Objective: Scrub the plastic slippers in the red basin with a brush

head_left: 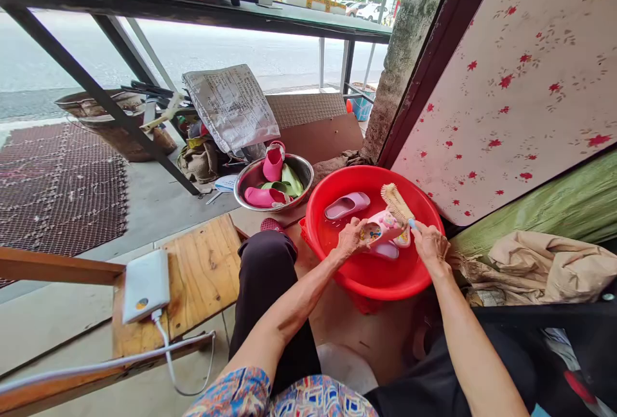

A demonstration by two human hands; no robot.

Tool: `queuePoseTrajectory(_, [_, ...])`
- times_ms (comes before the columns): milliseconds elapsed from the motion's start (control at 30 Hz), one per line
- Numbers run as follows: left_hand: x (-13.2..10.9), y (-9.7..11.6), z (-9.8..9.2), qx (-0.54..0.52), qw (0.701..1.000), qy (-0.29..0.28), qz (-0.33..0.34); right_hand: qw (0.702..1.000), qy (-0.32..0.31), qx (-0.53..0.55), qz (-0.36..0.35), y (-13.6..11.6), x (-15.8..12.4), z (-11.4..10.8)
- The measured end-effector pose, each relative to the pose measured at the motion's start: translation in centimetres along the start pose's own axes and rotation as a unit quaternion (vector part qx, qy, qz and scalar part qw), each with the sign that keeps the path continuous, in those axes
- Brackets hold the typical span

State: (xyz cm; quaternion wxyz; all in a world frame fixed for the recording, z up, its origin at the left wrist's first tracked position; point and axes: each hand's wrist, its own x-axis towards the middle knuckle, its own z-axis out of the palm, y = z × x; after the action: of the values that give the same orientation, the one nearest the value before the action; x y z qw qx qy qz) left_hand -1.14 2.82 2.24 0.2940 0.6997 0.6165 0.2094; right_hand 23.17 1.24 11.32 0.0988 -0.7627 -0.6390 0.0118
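Observation:
My left hand [353,236] grips a pink slipper [384,227] with small decorations by its heel end, holding it over a red basin [332,186]. In my right hand [430,245] is the handle of a scrubbing brush [396,202] with pale bristles. The brush head is at the slipper's toe; whether the bristles touch it I cannot tell. Behind my left hand, a lilac slipper [348,205] lies in the basin. Another lilac slipper [385,250] lies below the held one, partly hidden by it.
Left of the basin stands a metal bowl [240,193] with pink shoes [273,163] and green ones [289,180]. A wooden stool [202,269] holds a white power bank [146,285] with a cable. A floral panel [511,96] borders the right, near a bundled tan cloth [554,266].

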Motion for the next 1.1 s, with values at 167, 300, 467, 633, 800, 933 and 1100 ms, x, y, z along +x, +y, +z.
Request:
queuePoseTrajectory(167, [0.9, -0.8, 0.1, -0.130, 0.990, -0.019, -0.048, 0.917, -0.047, 0.373, 0.133, 1.1, 1.0, 1.2])
queuePoseTrajectory(300, [1.3, -0.4, 0.5, -0.279, 0.957, -0.051, -0.065, 0.897, -0.044, 0.423, 0.118, 2.1, 0.0, 1.3])
queuePoseTrajectory(467, [0.8, 0.8, 1.1, -0.432, 0.890, -0.067, -0.128, 0.966, -0.005, 0.257, 0.041, 2.9, -3.3, 2.1])
queuePoseTrajectory(633, [1.4, 0.3, 1.7, -0.556, 0.793, -0.090, -0.233, 0.984, 0.003, 0.161, -0.080, 2.9, -7.1, 3.7])
queuePoseTrajectory(800, [1.3, 0.4, 2.1, -0.627, 0.739, -0.146, -0.197, 0.987, 0.027, 0.150, -0.058, 2.8, -5.3, 3.2])
queuePoseTrajectory(933, [1.1, 0.5, 1.8, -0.651, 0.711, -0.238, -0.120, 0.962, 0.017, 0.267, 0.050, 3.2, -0.8, 3.5])
queuePoseTrajectory(1100, [1.3, -0.2, 0.5, -0.678, 0.690, -0.243, -0.067, 0.846, -0.088, 0.499, 0.166, 2.1, 0.4, 4.1])
